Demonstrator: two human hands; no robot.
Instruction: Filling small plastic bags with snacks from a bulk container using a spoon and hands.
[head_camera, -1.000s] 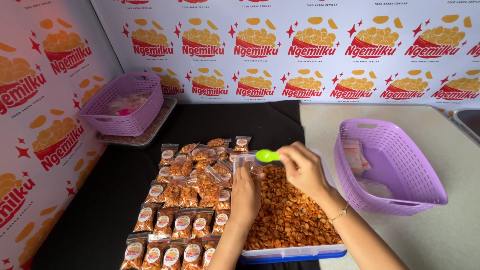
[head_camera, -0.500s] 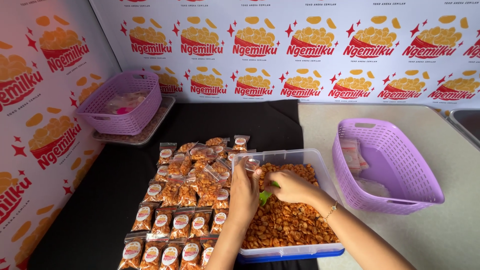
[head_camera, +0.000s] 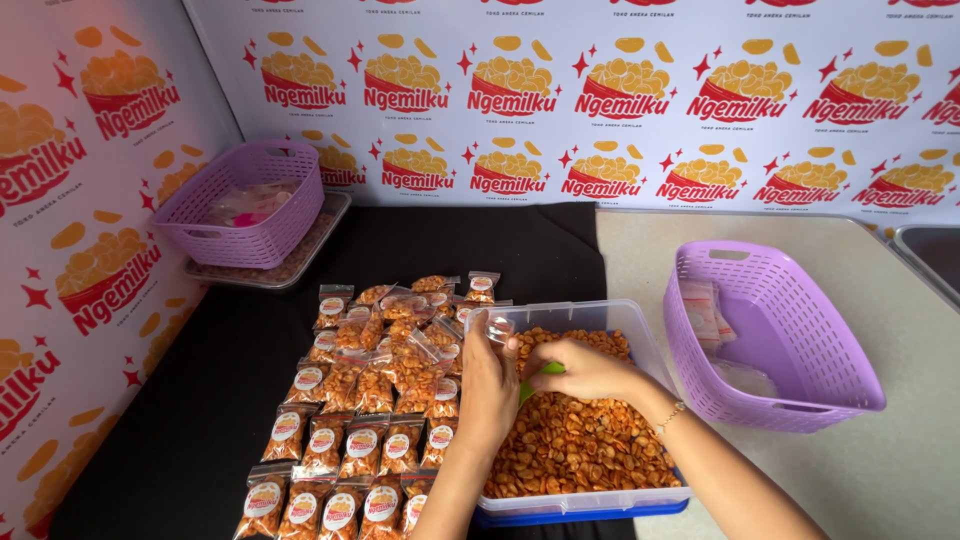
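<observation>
Scooping has resumed: the green scoop (head_camera: 540, 374), raised over the tub's far end a second ago, is now down in the snacks.

On the counter (head_camera: 900, 470), the clear tub of orange snacks (head_camera: 585, 445) sits at the near edge, filled packets (head_camera: 365, 400) crowding its left side on the black cloth (head_camera: 230, 400), a purple basket (head_camera: 790, 340) at its right. The right hand (head_camera: 585, 368), grip closed on the scoop, digs; the left hand (head_camera: 490, 385) pinches a small clear bag (head_camera: 497, 328) at the far-left rim.
</observation>
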